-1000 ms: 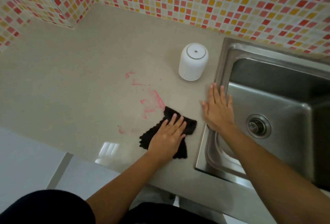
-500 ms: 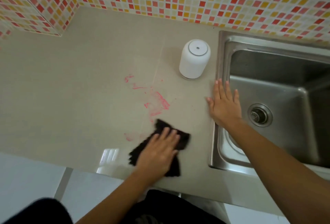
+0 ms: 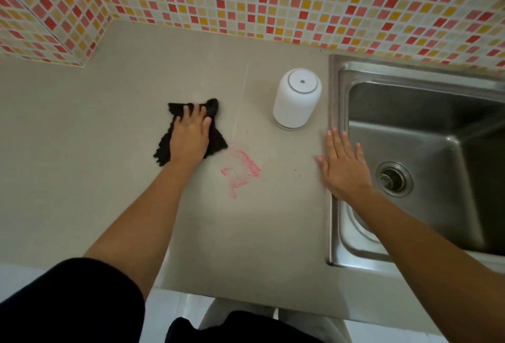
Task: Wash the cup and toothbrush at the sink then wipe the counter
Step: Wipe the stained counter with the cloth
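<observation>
Pressing the black cloth flat with my left hand, fingers straight and slightly apart, I wipe the counter; the pink smear lies just right of my wrist. My right hand rests flat, fingers spread, beside the sink rim. A wide sweep could topple the upturned cup beyond those fingertips, or drag the smear wider.

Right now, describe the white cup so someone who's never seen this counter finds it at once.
Start at the steel sink set into the right of the beige counter. Just left of its rim, near the tiled wall, stands the white cup, apparently upside down. It is the only white, standing thing there; the black cloth and pink smear lie flat, farther left.
</observation>
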Motion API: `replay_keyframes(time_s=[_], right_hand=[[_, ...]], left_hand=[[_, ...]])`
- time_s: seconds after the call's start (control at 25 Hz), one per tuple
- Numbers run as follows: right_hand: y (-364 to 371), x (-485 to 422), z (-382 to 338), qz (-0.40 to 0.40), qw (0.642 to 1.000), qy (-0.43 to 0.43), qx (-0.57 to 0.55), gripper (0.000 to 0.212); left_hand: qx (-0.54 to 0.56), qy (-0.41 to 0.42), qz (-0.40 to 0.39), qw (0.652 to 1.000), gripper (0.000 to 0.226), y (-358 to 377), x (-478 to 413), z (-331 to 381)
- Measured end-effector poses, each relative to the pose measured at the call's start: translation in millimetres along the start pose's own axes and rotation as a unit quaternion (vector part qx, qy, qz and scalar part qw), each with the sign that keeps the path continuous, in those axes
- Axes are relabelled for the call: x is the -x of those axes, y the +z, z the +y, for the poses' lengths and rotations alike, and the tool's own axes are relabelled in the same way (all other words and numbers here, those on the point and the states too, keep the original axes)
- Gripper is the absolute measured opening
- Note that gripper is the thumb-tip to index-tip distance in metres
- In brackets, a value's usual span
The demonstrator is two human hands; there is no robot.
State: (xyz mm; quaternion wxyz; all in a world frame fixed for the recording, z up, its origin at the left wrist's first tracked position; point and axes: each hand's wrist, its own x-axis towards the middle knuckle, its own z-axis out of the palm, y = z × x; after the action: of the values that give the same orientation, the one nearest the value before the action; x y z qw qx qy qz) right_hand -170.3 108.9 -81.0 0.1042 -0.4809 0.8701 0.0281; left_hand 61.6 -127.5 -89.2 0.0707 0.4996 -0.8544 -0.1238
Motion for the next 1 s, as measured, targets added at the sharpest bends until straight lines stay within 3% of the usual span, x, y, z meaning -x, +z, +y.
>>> replay_keyframes(time_s=[0.12, 0.24, 0.36, 0.44, 0.52, 0.64, 0.76, 0.84, 1.0], right_hand=[[0, 4, 4, 0.01, 0.999, -0.019, -0.027, 0.071], [-4, -4, 3, 0.076, 0.984, -0.034, -0.156, 0.074], [-20, -25, -20, 0.093, 0.913, 0.02, -0.397, 0.092], [-30, -44, -42, 0.073, 0.869, 0.029, -0.489, 0.111], [-34, -61, -56, 0.092, 0.85, 0.008, -0.518, 0.116], [-31, -76, -65, 0.161, 0.833, 0.034, -0.528, 0.11], [-29, -80, -70, 0.187, 0.832, 0.048, -0.52, 0.104], [-33, -82, -72, 0.183, 0.833, 0.046, -0.52, 0.101], [-47, -87, -72, 0.206, 0.826, 0.028, -0.523, 0.1]], left_hand=[[-0.038, 0.127, -0.01, 0.991, 0.057, 7, 104, 7], [-0.043, 0.066, 0.014, 0.997, 0.051, -1, 120, -32], [-0.029, -0.069, 0.007, 0.997, 0.046, -14, 22, -26], [0.002, -0.086, -0.004, 0.996, 0.045, -8, -17, -3], [-0.029, -0.003, 0.023, 0.999, 0.045, 7, 13, 3], [-0.055, 0.096, -0.001, 0.994, 0.054, 1, 131, -7], [-0.033, 0.079, -0.032, 0.996, 0.053, -6, 133, -21], [-0.054, 0.039, 0.017, 0.998, 0.049, -6, 64, -24], [0.001, -0.06, -0.006, 0.998, 0.045, -11, -40, -13]])
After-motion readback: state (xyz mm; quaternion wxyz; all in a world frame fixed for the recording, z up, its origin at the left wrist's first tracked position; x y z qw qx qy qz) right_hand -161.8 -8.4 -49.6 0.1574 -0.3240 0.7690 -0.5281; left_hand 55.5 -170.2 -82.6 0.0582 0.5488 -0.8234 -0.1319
